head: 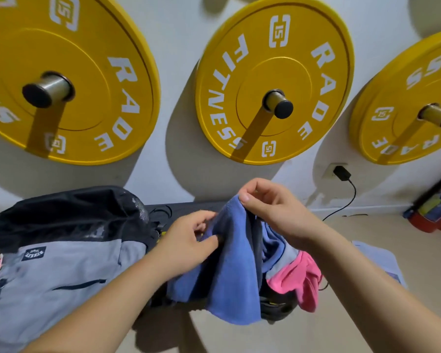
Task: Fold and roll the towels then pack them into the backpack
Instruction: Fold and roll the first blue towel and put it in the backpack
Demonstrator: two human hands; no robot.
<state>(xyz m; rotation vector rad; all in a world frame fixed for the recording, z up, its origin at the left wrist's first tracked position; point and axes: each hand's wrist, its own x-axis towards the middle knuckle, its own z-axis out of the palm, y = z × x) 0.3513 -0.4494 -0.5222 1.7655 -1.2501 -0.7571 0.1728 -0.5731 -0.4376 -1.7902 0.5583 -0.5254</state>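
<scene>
A blue towel (229, 271) hangs in the air in front of me, held by both hands. My right hand (273, 207) pinches its top corner between thumb and fingers. Lower and to the left, my left hand (189, 240) grips the towel's left edge. Behind the blue towel lies a pile with a pink towel (301, 278) and a lighter blue one (275, 248). A grey and black backpack (51, 261) rests at the left on a black bench, its top turned toward the wall.
Three yellow weight plates (273, 80) hang on pegs on the white wall ahead. A black charger (341, 173) sits in a wall socket, with its cable running down. A red fire extinguisher (435, 210) stands at the far right. White paper (382, 258) lies on the beige floor.
</scene>
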